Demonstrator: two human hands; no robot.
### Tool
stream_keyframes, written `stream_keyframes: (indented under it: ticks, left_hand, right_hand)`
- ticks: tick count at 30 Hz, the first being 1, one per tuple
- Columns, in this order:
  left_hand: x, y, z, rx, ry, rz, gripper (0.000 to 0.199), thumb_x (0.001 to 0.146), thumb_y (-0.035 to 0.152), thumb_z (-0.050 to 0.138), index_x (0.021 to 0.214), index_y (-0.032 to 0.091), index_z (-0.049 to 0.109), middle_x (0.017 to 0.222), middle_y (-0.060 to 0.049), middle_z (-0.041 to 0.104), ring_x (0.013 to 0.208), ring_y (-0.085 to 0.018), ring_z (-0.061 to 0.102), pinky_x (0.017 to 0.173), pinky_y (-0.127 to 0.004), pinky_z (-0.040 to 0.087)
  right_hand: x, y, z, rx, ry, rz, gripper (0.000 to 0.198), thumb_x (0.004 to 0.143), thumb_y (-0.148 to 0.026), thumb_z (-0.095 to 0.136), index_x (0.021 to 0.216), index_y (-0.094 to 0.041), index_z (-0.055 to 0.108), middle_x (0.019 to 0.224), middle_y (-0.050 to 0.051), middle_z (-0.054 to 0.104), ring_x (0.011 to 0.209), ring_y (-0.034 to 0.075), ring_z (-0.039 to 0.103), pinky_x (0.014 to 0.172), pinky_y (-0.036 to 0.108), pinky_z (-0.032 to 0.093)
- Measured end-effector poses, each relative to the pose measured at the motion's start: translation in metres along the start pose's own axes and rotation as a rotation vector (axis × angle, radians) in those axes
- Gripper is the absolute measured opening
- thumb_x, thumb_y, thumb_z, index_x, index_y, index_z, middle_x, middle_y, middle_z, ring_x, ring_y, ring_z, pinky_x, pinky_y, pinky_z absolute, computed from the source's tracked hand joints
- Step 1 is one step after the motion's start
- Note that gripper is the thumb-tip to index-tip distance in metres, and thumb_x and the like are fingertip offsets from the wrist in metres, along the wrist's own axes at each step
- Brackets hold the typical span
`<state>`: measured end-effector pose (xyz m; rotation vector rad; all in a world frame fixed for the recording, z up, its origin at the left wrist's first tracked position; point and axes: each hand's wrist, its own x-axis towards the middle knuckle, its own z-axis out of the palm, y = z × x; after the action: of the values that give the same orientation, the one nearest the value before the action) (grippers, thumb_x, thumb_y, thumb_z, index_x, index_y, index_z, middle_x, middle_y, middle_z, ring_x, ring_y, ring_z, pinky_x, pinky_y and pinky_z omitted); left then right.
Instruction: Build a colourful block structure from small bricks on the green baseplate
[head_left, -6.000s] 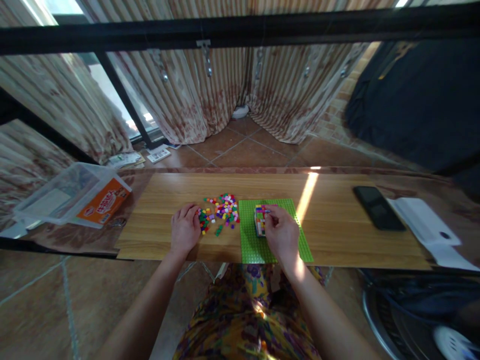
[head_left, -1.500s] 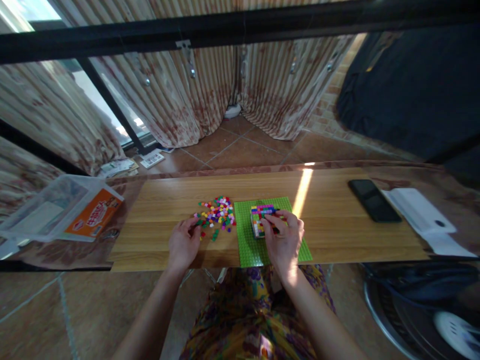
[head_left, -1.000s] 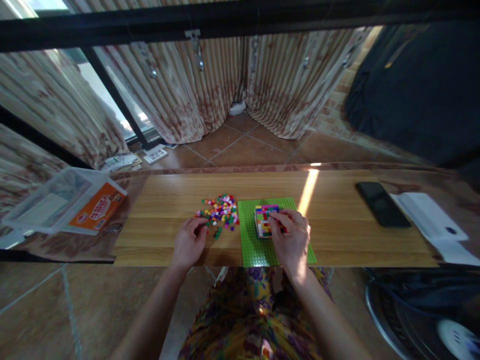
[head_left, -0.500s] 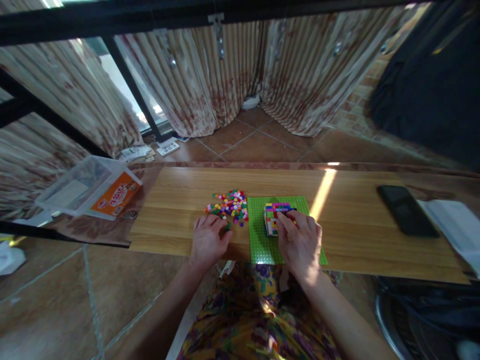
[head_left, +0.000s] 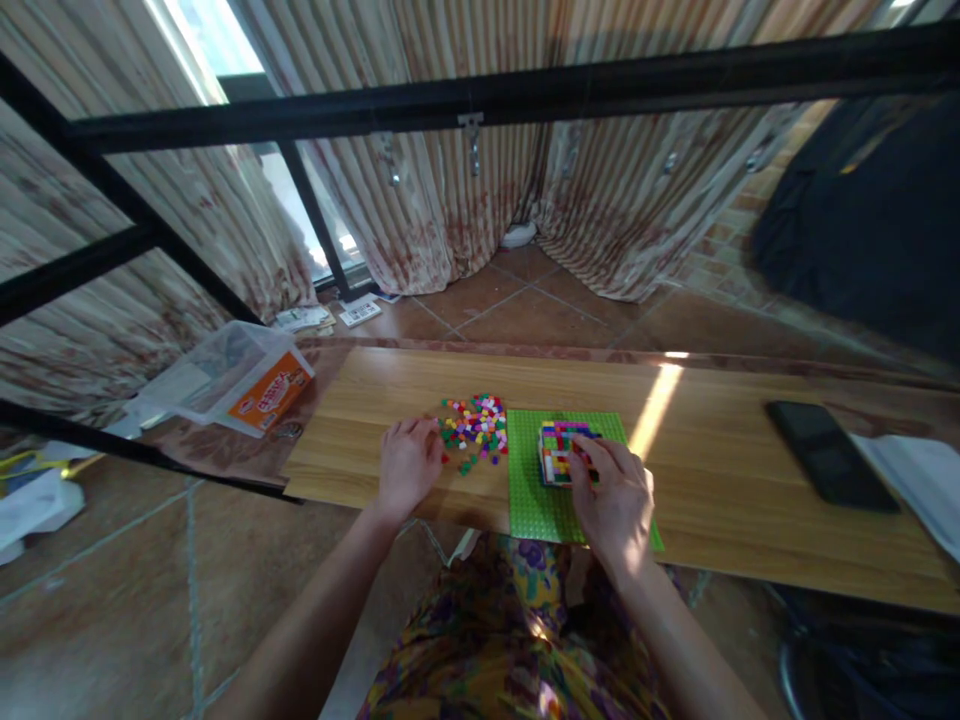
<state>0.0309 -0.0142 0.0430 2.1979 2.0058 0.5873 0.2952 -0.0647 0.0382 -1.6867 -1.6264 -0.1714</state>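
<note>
A small block built of many coloured toy bricks (head_left: 559, 460) stands on the green studded baseplate (head_left: 532, 515). My right hand (head_left: 616, 500) is over the block's right side, thumb and fingers pinched together at its top; whatever lies between the fingertips is too small to make out. To the left of the baseplate lies a loose pile of tiny coloured bricks (head_left: 480, 425). Beside the pile's left edge rests my left hand (head_left: 409, 465), fingers curled downward and their tips partly hidden. Several green bricks (head_left: 469, 466) and a red one lie near its thumb.
The wooden board (head_left: 345, 430) carries all this. A clear plastic box (head_left: 225, 375) with an orange label stands off its left end. At the right lie a black phone (head_left: 829, 455) and white paper (head_left: 915, 480). A black metal bar (head_left: 525, 95) crosses above, before striped curtains.
The view has tilted and shifted, moving the scene down and slightly right. My left hand has drawn left relative to the bricks, leaving green ones exposed. My right hand stays at the block.
</note>
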Motion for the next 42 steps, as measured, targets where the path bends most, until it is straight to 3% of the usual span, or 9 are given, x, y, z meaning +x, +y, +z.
stream_keyframes:
  ticks: [6, 11, 19, 26, 30, 33, 37, 42]
  left_hand:
    - [0.009, 0.008, 0.005, 0.082, -0.106, -0.012, 0.024, 0.081, 0.014, 0.055, 0.099, 0.022, 0.069, 0.107, -0.007, 0.068, 0.103, -0.025, 0.059, 0.091, -0.038, 0.042]
    - [0.007, 0.011, 0.008, 0.096, -0.100, 0.001, 0.017, 0.084, 0.016, 0.053, 0.094, 0.021, 0.066, 0.101, -0.007, 0.067, 0.098, -0.024, 0.059, 0.087, -0.038, 0.042]
    - [0.002, 0.007, 0.002, 0.011, -0.050, 0.032, 0.016, 0.084, 0.014, 0.054, 0.095, 0.018, 0.065, 0.106, -0.008, 0.067, 0.102, -0.025, 0.059, 0.093, -0.040, 0.043]
    - [-0.021, 0.056, -0.031, -0.275, -0.027, 0.315, 0.011, 0.089, 0.019, 0.053, 0.094, 0.020, 0.063, 0.099, -0.005, 0.065, 0.100, -0.022, 0.058, 0.091, -0.038, 0.046]
    - [-0.038, 0.083, -0.035, -0.376, -0.093, 0.406, 0.011, 0.089, 0.019, 0.054, 0.095, 0.021, 0.063, 0.101, -0.004, 0.065, 0.100, -0.021, 0.057, 0.091, -0.037, 0.045]
    - [-0.043, 0.090, -0.030, -0.481, -0.135, 0.352, 0.012, 0.089, 0.019, 0.054, 0.093, 0.021, 0.064, 0.097, -0.005, 0.065, 0.097, -0.020, 0.058, 0.089, -0.036, 0.046]
    - [-0.046, 0.095, -0.018, -0.786, -0.259, 0.163, 0.015, 0.090, 0.023, 0.053, 0.098, 0.019, 0.064, 0.092, -0.003, 0.067, 0.088, -0.016, 0.062, 0.081, -0.029, 0.049]
    - [-0.046, 0.103, -0.006, -0.994, -0.353, 0.021, 0.015, 0.088, 0.026, 0.054, 0.091, 0.018, 0.066, 0.082, -0.001, 0.068, 0.076, -0.014, 0.062, 0.068, -0.023, 0.048]
  right_hand:
    - [-0.009, 0.011, -0.006, 0.147, 0.082, -0.018, 0.017, 0.090, -0.027, 0.057, 0.096, -0.022, 0.071, 0.097, 0.007, 0.068, 0.088, 0.019, 0.063, 0.081, 0.037, 0.050]
    - [-0.014, 0.012, -0.010, 0.168, 0.094, -0.015, 0.014, 0.089, -0.025, 0.059, 0.095, -0.022, 0.072, 0.098, 0.007, 0.068, 0.090, 0.020, 0.064, 0.082, 0.039, 0.052]
    - [-0.012, -0.011, -0.017, 0.258, 0.110, 0.022, 0.013, 0.088, -0.023, 0.061, 0.093, -0.023, 0.073, 0.097, 0.006, 0.070, 0.091, 0.020, 0.065, 0.087, 0.040, 0.050]
    - [-0.011, -0.051, -0.020, 0.715, -0.276, 0.397, 0.026, 0.088, -0.038, 0.059, 0.106, -0.021, 0.070, 0.097, 0.006, 0.072, 0.086, 0.018, 0.066, 0.079, 0.033, 0.052]
    - [-0.011, -0.060, -0.020, 0.930, -0.366, 0.551, 0.026, 0.085, -0.040, 0.062, 0.098, -0.021, 0.073, 0.090, 0.004, 0.073, 0.084, 0.018, 0.066, 0.078, 0.032, 0.051]
    - [-0.014, -0.057, -0.022, 1.015, -0.369, 0.603, 0.021, 0.084, -0.039, 0.063, 0.088, -0.022, 0.075, 0.082, 0.002, 0.072, 0.076, 0.016, 0.064, 0.073, 0.029, 0.050]
    - [-0.022, -0.051, -0.023, 1.031, -0.336, 0.674, 0.019, 0.082, -0.038, 0.065, 0.087, -0.021, 0.074, 0.075, 0.001, 0.071, 0.065, 0.014, 0.059, 0.062, 0.026, 0.047]
    - [-0.029, -0.046, -0.020, 0.969, -0.307, 0.668, 0.018, 0.082, -0.034, 0.064, 0.091, -0.022, 0.075, 0.085, 0.003, 0.073, 0.076, 0.017, 0.064, 0.072, 0.030, 0.051]
